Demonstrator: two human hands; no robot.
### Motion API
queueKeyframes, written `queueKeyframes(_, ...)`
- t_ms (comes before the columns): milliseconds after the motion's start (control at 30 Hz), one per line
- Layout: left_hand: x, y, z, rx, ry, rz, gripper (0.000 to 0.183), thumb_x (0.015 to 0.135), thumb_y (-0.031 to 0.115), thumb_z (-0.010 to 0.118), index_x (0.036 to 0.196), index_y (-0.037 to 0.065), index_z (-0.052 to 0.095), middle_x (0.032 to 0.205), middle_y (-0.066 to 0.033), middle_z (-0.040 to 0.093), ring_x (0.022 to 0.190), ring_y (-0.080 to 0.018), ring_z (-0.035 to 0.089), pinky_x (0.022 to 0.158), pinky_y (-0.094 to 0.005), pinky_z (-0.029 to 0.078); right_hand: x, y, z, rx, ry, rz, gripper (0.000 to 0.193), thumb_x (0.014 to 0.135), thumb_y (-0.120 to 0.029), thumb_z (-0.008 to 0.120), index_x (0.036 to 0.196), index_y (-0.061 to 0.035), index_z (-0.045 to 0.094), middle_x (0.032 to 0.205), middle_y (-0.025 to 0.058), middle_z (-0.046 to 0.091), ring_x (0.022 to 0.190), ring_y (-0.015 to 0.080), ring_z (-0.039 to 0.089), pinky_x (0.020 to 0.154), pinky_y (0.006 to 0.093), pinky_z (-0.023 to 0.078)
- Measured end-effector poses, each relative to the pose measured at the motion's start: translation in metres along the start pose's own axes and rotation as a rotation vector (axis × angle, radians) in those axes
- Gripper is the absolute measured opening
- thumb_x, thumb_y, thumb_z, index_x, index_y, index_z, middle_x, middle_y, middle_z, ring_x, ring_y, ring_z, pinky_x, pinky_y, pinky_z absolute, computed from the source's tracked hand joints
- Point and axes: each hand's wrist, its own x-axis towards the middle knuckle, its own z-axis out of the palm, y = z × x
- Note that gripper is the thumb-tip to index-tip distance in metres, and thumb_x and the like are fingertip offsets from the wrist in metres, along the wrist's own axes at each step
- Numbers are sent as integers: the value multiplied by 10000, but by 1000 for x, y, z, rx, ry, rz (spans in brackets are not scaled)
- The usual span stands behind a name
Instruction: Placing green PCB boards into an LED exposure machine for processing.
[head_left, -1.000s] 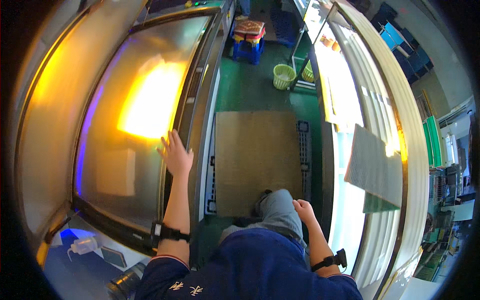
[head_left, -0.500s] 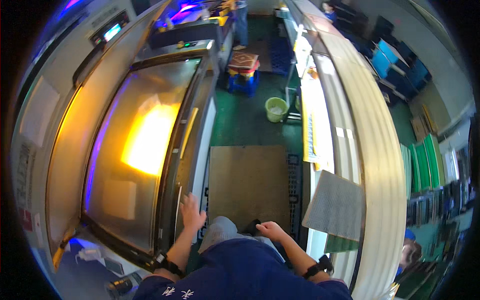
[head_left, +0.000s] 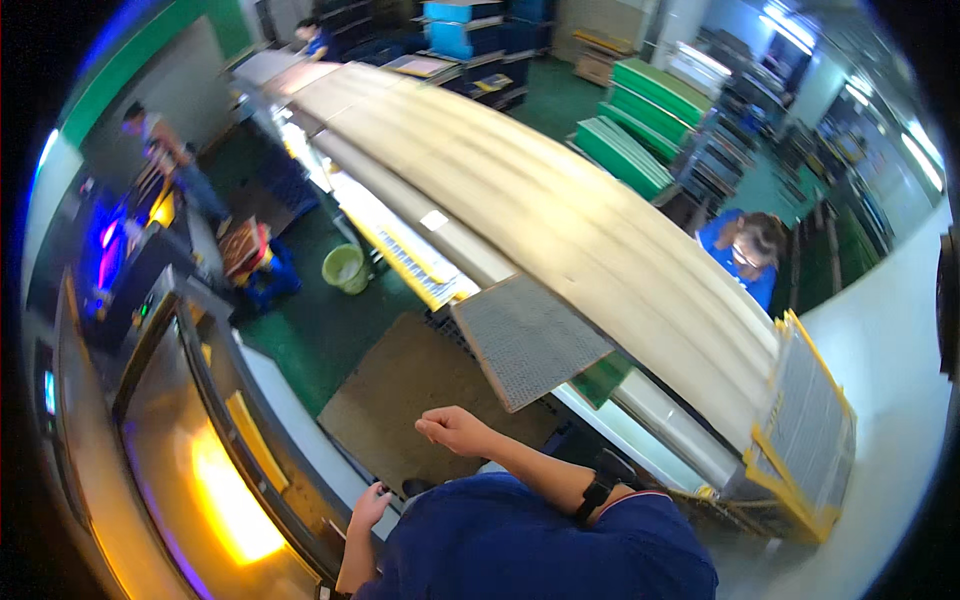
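Grey, looks stiff, probably light: best take panel by opposite edges. See right hand narrowly curled, without visible load; cannot tell grip of left hand.

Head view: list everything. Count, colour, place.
Yellow-lit machine: 1, dark, lower left
Bench: 1, cream, across middle
Stool: 1, blue, left floor
Cushion: 1, reddish, on stool
Basket: 1, light green, left of bench
Mat: 1, brown, floor centre
Textured panel: 1, grey, bench's near side
Yellow-edged panel: 1, grey, bench's right end
Stacks: count unclear, green, behind bench
Far stack: 1, blue, top centre
People: 3, two in blue, background
Left hand: 1, bare, near machine
Right hand: 1, bare, over mat
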Motion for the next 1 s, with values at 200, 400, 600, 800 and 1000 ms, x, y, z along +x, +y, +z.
queueKeyframes(200,37,-28,8,-185,57,66,562,907,320,661,1357,5,538,1270,-190,643,1126,-292,641,962,-381,494,-26,20,7,-22,-52,-34,462,1043,-329,505,671,-69,422,620,-56,335,589,59,322,520,302,297)
queueKeyframes(400,25,18,19,81,-425,234,529,929,275,630,1341,-41,533,1259,-190,636,1166,-245,598,1002,-359,455,-14,35,48,-5,-157,-137,422,1031,-302,526,758,18,506,634,41,377,619,114,379,575,346,364)
queueKeyframes(600,30,-21,29,36,-372,160,547,921,297,634,1347,-31,532,1266,-196,639,1180,-274,605,1001,-372,465,-5,30,56,-189,-360,-124,415,1010,-328,545,853,43,647,669,127,589,612,214,513,625,370,446)
queueKeyframes(800,41,-69,47,-114,-177,90,565,913,319,638,1353,-20,532,1273,-203,641,1194,-302,612,1001,-386,475,6,18,58,-224,-349,-199,433,1013,-330,536,811,44,623,639,168,554,584,260,487,612,395,438)
queueKeyframes(1000,36,-102,70,-327,-131,-165,582,886,320,634,1348,-22,543,1272,-208,644,1194,-315,612,1005,-385,474,7,18,58,-193,-329,-240,449,1023,-326,533,764,39,563,605,164,478,565,238,432,582,408,394)
